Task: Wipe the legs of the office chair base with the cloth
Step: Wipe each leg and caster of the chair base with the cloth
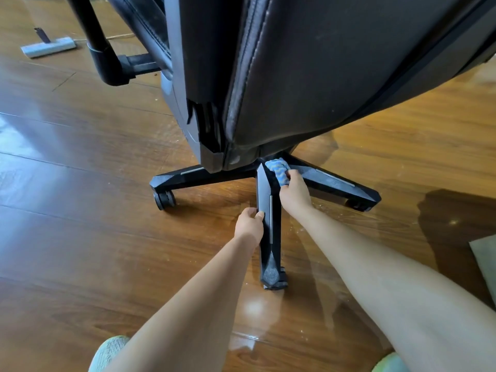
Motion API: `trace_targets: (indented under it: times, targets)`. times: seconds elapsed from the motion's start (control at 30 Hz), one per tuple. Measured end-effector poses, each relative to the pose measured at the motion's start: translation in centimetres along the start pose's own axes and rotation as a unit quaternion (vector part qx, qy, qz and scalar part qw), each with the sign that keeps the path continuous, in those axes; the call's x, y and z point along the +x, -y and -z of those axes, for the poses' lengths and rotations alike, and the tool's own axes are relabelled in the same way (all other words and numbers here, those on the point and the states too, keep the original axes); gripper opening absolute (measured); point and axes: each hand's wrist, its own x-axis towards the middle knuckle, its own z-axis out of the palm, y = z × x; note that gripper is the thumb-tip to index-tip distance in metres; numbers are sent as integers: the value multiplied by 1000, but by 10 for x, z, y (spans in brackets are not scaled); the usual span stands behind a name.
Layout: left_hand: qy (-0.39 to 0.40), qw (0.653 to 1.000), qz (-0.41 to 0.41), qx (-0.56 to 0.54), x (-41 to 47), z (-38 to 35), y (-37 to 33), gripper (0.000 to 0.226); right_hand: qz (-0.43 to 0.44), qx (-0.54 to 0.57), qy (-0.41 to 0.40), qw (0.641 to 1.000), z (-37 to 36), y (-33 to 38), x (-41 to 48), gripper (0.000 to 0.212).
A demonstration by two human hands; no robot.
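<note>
Cloth (277, 171): blue-and-white, bunched, pressed against the top of the chair base where the near leg (269, 232) meets the hub, just under the seat (322, 76). It lies in the crook between the near leg and the right-hand leg (335, 182).

Right hand (294, 191): fingers curled round the cloth, holding it against the upper right face of the near leg. My reading is that the hand starts at the hub end so a stroke can run outward along the leg.

Left hand (249, 224): fingers wrapped over the left edge of the near leg at about mid-length. I judge this is a brace: the base sits on castors, so wiping pressure would otherwise roll or swivel it.

Near leg points straight toward me, tip and castor closest. Left-hand leg (193, 175) runs out to a castor (165, 200).

Progress, as a judgement: one leg in hand, at the start of its stroke; I cannot tell whether the other legs are done.

Surroundings: glossy wooden floor (80, 237), pale specks near the base. A flat floor-cleaner head (48, 47) lies well apart at far left.
</note>
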Motion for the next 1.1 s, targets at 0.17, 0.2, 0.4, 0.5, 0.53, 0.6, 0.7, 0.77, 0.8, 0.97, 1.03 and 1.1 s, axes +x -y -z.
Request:
trace_targets:
  times: [0.17, 0.2, 0.4, 0.5, 0.53, 0.6, 0.7, 0.77, 0.8, 0.97, 1.03, 1.1]
  targets:
    - [4, 1000, 10, 6, 5, 1, 1, 43, -42, -26, 95, 994, 8, -10, 0, 34]
    - [4, 1000, 13, 5, 7, 1, 1, 43, -45, -46, 77, 995, 7, -7, -3, 34]
    - [14, 999, 27, -16, 12, 2, 3, 41, 6, -39, -67, 997, -16, 2, -19, 51]
    - [15, 999, 30, -26, 13, 1, 4, 41, 44, -43, -86, 994, -20, 5, -8, 55]
    - [14, 999, 30, -25, 13, 2, 5, 41, 56, -49, -87, 993, -20, 4, -5, 54]
    - [13, 999, 31, -23, 13, 1, 7, 41, 86, -54, -93, 990, -18, -2, -3, 54]
    - [10, 999, 32, -29, 13, 1, 7, 40, 88, -30, -111, 989, -22, -8, -5, 58]
    - [6, 999, 29, -25, 15, -1, 7, 41, 85, -26, -118, 989, -25, -7, -7, 56]
    - [3, 999, 30, -24, 15, -1, 6, 41, 82, -23, -115, 990, -25, -6, -8, 55]
    - [6, 999, 33, -19, 9, 1, 0, 41, 13, 5, -39, 999, -7, -15, -9, 60]
    - [14, 999, 38, -18, 6, 3, -1, 41, -26, -7, 31, 999, -2, -24, -25, 52]
    - [15, 999, 38, 1, 4, 4, -3, 42, -28, 6, 58, 998, -8, -45, -56, 39]
